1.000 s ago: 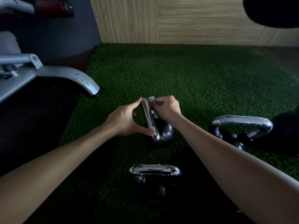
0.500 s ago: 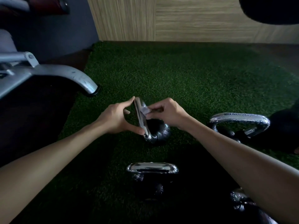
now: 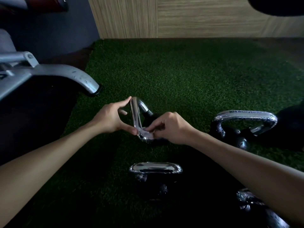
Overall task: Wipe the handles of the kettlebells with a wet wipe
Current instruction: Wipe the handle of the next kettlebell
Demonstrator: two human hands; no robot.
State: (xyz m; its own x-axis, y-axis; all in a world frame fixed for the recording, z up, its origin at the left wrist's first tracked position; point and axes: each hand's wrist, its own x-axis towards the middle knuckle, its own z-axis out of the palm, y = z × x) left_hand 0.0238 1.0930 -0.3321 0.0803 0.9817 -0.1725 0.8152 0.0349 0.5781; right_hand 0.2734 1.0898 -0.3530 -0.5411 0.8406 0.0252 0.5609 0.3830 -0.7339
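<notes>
**Wipe pressed to the near bend of the middle kettlebell's handle**

The small black kettlebell with a polished chrome loop handle (image 3: 137, 116) sat on the dark green artificial turf mat (image 3: 189, 76), roughly at the middle of the view, its handle running from far to near. The left hand (image 3: 111, 120) braced that handle from the left side: the forefinger tip touched the far bend and the thumb tip touched the near end, with the other fingers curled loosely, so the hand spanned the bar rather than closing around it. The right hand (image 3: 169, 127) was pinched shut on a crumpled pale wet wipe (image 3: 147, 131), pressing it against the near bend of the same handle, just beside the left thumb.

Nearer the person, between the two forearms, stood a second black kettlebell with a flat-topped chrome handle (image 3: 155, 168), its body mostly lost in shadow. To the right, well apart from the hands, a larger black kettlebell with a wide chrome handle (image 3: 245, 117) rested on the turf. At the near right corner, a further shiny kettlebell (image 3: 256, 209) showed partly behind the right forearm.

On the far left, a grey metal frame leg with a black foot (image 3: 69, 76) met the edge of the turf. A pale wood-grain wall panel (image 3: 181, 17) closed the far side.
</notes>
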